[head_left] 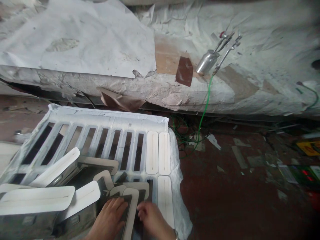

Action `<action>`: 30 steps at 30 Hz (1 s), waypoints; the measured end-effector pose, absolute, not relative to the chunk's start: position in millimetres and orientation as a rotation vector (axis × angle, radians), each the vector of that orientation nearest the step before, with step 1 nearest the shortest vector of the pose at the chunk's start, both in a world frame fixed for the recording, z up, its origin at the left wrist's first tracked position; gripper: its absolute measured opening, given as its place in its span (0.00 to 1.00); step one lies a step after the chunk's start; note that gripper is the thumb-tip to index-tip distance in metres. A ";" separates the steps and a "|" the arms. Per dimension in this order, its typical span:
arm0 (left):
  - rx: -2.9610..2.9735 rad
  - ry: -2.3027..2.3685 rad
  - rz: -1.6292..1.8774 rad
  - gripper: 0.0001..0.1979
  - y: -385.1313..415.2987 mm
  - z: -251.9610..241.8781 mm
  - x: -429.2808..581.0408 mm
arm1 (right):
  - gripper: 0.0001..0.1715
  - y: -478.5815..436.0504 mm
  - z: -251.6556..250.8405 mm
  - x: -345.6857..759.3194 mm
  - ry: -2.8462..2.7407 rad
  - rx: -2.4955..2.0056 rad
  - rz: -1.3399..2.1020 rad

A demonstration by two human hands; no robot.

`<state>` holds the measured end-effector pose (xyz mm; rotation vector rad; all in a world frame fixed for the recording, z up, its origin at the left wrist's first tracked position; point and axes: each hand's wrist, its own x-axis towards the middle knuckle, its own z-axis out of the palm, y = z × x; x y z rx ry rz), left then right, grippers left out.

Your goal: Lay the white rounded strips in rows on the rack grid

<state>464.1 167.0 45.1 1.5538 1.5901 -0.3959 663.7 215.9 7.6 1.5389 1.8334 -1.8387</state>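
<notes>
Fingers (117,203) of your left hand (108,216) lie outstretched, ungripping, over the dark side of a pale-rimmed piece (132,208) in the pile on the near part of the slotted rack (110,115), while those of your right hand (153,217) curl just beside its right edge, and whether they pinch anything you cannot tell. To your left, white-topped pieces (37,199) lean across one another, and along the rack's right side three white strips (152,153) cover slots. Beyond, a spray gun (207,61) with a green hose (207,100) lies on the bench (100,40).
</notes>
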 end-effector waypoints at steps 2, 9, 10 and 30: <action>1.632 1.674 -0.353 0.31 161.2 38.1 469.4 | 0.26 245.7 15.0 656.6 2.319 1.576 -1.322; 1.629 1.860 -0.316 0.36 176.4 36.3 460.5 | 0.16 286.6 21.4 621.8 2.384 1.205 -0.882; 1.630 1.872 -0.312 0.34 177.0 41.1 455.4 | 0.12 283.8 23.1 622.6 2.363 1.162 -0.926; 0.344 1.033 0.748 0.44 179.1 69.3 484.1 | 0.10 236.8 190.6 766.1 3.314 0.394 -0.138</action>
